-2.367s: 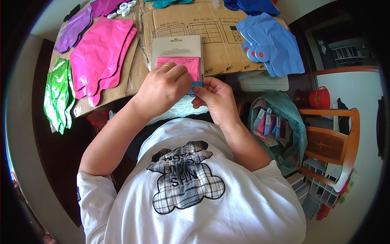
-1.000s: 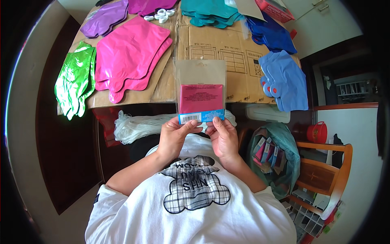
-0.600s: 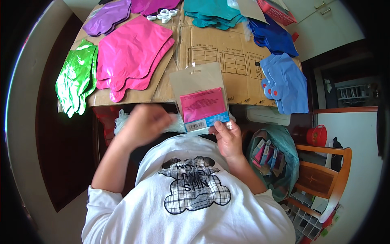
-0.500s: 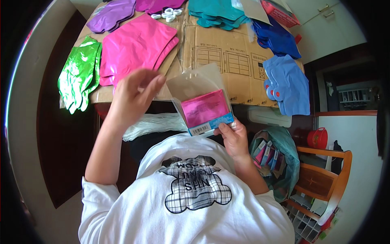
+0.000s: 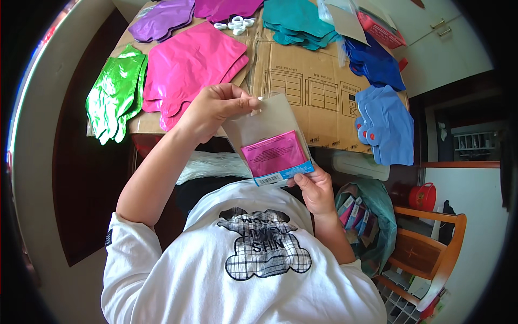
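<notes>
My right hand (image 5: pixel 315 193) grips the lower right corner of a flat clear packet, thumb on the front. Inside the packet are a grey-beige card (image 5: pixel 278 116) and a folded shiny pink sheet (image 5: pixel 274 155); a blue strip (image 5: pixel 297 170) with a barcode runs along the bottom. My left hand (image 5: pixel 224 108) is closed in a pinch over the packet's upper left edge. A small white bit (image 5: pixel 260 99) shows at its fingertips, too small to name. Beyond that hand, a large pink foil balloon (image 5: pixel 194 65) lies flat on the cardboard (image 5: pixel 278 59).
Flat foil balloons in green (image 5: pixel 116 92), purple (image 5: pixel 162 20), teal (image 5: pixel 299 21), dark blue (image 5: pixel 375 65) and light blue (image 5: pixel 386 127) lie around the cardboard. White ribbon rolls (image 5: pixel 237 24) sit at the back. A green bag (image 5: pixel 386 216) of packets stands right, by a wooden chair (image 5: pixel 421 245).
My left hand has moved right, from beside the packet onto its upper edge, and its fingers have closed. The right hand still holds the packet. The whole view has shifted slightly.
</notes>
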A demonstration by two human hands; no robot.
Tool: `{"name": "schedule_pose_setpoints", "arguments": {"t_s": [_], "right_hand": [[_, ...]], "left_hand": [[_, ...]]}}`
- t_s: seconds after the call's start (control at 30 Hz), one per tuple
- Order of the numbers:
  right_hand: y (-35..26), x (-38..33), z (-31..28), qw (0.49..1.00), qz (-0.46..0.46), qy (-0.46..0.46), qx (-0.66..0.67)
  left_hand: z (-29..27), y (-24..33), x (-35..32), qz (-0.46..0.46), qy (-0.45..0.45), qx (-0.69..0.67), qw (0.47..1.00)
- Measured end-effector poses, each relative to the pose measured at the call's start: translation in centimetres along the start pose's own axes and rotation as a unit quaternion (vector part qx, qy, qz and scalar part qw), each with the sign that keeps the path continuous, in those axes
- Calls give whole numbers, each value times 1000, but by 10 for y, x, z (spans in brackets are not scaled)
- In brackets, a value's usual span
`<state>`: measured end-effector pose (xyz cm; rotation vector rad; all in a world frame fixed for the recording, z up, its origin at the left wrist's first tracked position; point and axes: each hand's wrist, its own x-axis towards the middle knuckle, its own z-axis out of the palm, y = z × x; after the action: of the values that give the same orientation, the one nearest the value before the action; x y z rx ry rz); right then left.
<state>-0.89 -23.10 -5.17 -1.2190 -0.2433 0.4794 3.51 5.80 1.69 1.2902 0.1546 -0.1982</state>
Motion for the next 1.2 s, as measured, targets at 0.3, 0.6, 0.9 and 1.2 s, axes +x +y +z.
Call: {"name": "schedule_pose_setpoints", "arguments": {"t_s": [0.3,0.6,0.9,1.2], "right_hand": [[4,4,-1,999,13,29,8],[6,9,6,998,22,45,38],[10,13,3,996,21,71,53],[10,13,11,991,43,89,91]], "left_hand": [[10,8,-13,54,45,169,983],[2,3,-6,-10,3,-50,999],[-2,0,-9,-12,26,14,999],[5,12,-12,6,14,102,995]]}}
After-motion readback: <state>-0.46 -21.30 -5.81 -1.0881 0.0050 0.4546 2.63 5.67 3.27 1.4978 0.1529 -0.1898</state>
